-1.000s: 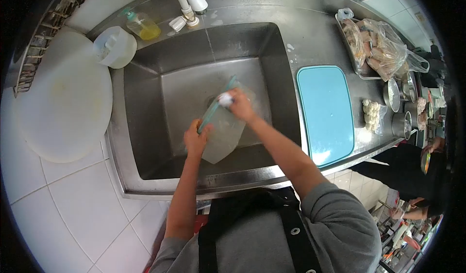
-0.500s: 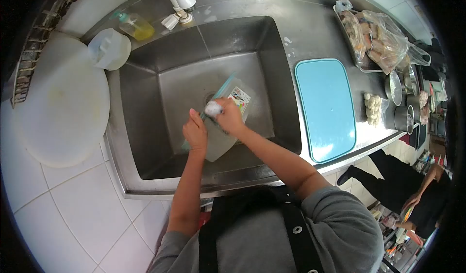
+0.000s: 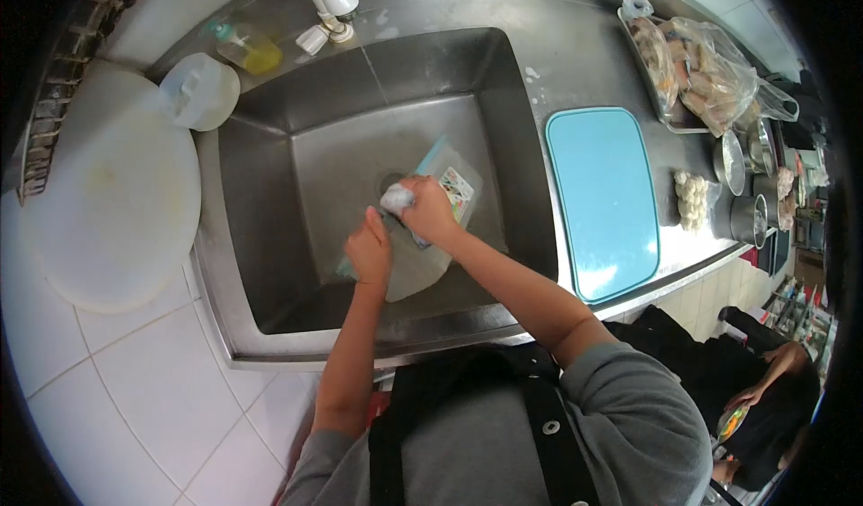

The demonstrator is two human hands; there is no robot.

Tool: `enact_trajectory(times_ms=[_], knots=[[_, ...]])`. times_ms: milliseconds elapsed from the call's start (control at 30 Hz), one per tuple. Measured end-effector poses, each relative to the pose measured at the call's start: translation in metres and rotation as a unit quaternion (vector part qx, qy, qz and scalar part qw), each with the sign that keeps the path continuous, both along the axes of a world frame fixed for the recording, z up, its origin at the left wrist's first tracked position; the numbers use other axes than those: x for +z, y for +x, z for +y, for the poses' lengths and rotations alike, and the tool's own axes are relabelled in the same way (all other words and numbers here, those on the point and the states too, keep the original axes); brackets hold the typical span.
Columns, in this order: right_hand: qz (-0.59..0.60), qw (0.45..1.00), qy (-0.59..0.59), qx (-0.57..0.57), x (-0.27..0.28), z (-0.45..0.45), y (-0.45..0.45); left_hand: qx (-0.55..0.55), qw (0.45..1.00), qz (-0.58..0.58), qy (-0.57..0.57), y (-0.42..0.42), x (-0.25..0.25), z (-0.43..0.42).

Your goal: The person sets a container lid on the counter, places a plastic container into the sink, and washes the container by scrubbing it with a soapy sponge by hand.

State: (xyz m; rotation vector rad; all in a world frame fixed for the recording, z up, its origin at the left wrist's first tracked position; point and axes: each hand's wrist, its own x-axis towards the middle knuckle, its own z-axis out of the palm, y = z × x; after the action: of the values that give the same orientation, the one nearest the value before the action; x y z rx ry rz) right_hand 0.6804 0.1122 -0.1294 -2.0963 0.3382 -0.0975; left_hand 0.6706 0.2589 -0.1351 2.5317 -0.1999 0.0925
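Note:
Over the steel sink [image 3: 324, 160] my left hand [image 3: 369, 247] grips the edge of a clear plastic bag [image 3: 418, 270] with a teal top strip, thumb pointing up. My right hand [image 3: 427, 209] is closed around a white sponge or wad [image 3: 397, 198], pressed against the bag near its teal edge. A printed label [image 3: 457, 191] shows on the bag just right of my right hand. The bag's lower part hangs between my forearms, above the sink floor. What the wad is made of cannot be told.
A teal lid or board [image 3: 604, 205] lies right of the sink. Beyond are a tray of bagged meat [image 3: 710, 79], bagged white balls [image 3: 691, 200] and metal pots [image 3: 748, 221]. Left are a white round board [image 3: 112, 187], a white container [image 3: 200, 91] and a soap bottle [image 3: 247, 49]. A co-worker [image 3: 746, 380] stands lower right.
The right hand with the white wad has moved left and down along the bag, uncovering the label. The left hand has shifted slightly. The co-worker has come nearer on the right.

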Motion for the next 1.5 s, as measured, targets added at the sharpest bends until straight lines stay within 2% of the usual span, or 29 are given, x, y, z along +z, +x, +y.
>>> enact_trajectory(times_ms=[67, 100, 200, 300, 333, 400, 500, 600, 633, 733, 833, 933, 1033, 1133, 1167, 1267, 1367, 1467, 1500], knots=[[-0.014, 0.999, -0.037, 0.023, 0.003, 0.003, -0.007, -0.007, 1.000, 0.017, 0.001, -0.012, 0.000, 0.003], [0.027, 0.999, -0.022, 0.014, 0.006, -0.008, -0.003, -0.003, 1.000, 0.003, -0.018, -0.011, 0.002, -0.002], [0.080, 0.990, 0.105, -0.038, -0.013, -0.025, 0.001, 0.016, 0.999, -0.032, -0.039, -0.002, 0.006, -0.006], [-0.055, 0.996, -0.057, 0.049, 0.027, 0.009, -0.015, 0.007, 1.000, 0.024, -0.002, -0.004, 0.004, -0.005], [-0.031, 0.999, -0.036, 0.011, 0.014, 0.010, -0.016, -0.003, 0.999, 0.050, 0.022, -0.001, 0.004, 0.000], [0.010, 0.998, -0.001, -0.060, -0.010, -0.001, -0.010, 0.011, 0.999, 0.022, -0.026, 0.002, 0.003, 0.000], [0.088, 0.994, 0.061, -0.023, -0.010, -0.020, 0.001, 0.018, 0.997, -0.024, -0.065, 0.008, -0.004, -0.004], [-0.037, 0.999, -0.006, 0.014, 0.004, 0.007, -0.014, -0.002, 1.000, 0.003, -0.022, 0.008, -0.004, -0.002], [-0.031, 0.999, -0.004, 0.005, 0.002, 0.007, -0.014, -0.010, 1.000, 0.024, 0.006, 0.007, -0.002, 0.002], [0.028, 0.999, -0.013, -0.035, -0.029, -0.015, 0.000, 0.013, 0.997, 0.030, -0.064, 0.008, 0.002, -0.001], [0.046, 0.998, -0.032, 0.010, -0.006, -0.018, -0.001, 0.008, 0.998, -0.025, -0.048, 0.008, -0.002, -0.004], [-0.052, 0.996, -0.038, 0.067, 0.005, -0.001, -0.012, 0.016, 0.998, 0.061, 0.003, 0.005, -0.005, -0.002], [0.029, 0.998, -0.058, 0.014, -0.023, -0.031, 0.003, 0.005, 0.998, -0.027, -0.060, 0.005, 0.000, 0.000], [0.000, 0.998, -0.027, 0.060, -0.003, -0.024, 0.000, 0.014, 0.997, 0.046, -0.061, 0.006, 0.004, -0.004], [-0.096, 0.991, -0.062, 0.071, -0.009, -0.012, -0.005, 0.014, 0.998, 0.049, -0.049, 0.005, 0.006, -0.007], [-0.056, 0.990, -0.078, 0.106, -0.010, -0.012, -0.007, 0.013, 0.998, 0.049, -0.025, 0.004, 0.013, -0.003], [0.012, 0.995, -0.096, 0.038, -0.040, -0.051, 0.002, 0.009, 0.998, 0.032, -0.044, 0.009, 0.009, -0.003], [-0.053, 0.989, -0.037, 0.136, -0.006, -0.028, -0.005, 0.007, 0.998, 0.043, -0.042, 0.004, 0.006, -0.009], [-0.054, 0.986, -0.026, 0.156, -0.011, -0.030, -0.005, -0.002, 0.998, 0.050, -0.035, 0.007, 0.003, -0.007]])
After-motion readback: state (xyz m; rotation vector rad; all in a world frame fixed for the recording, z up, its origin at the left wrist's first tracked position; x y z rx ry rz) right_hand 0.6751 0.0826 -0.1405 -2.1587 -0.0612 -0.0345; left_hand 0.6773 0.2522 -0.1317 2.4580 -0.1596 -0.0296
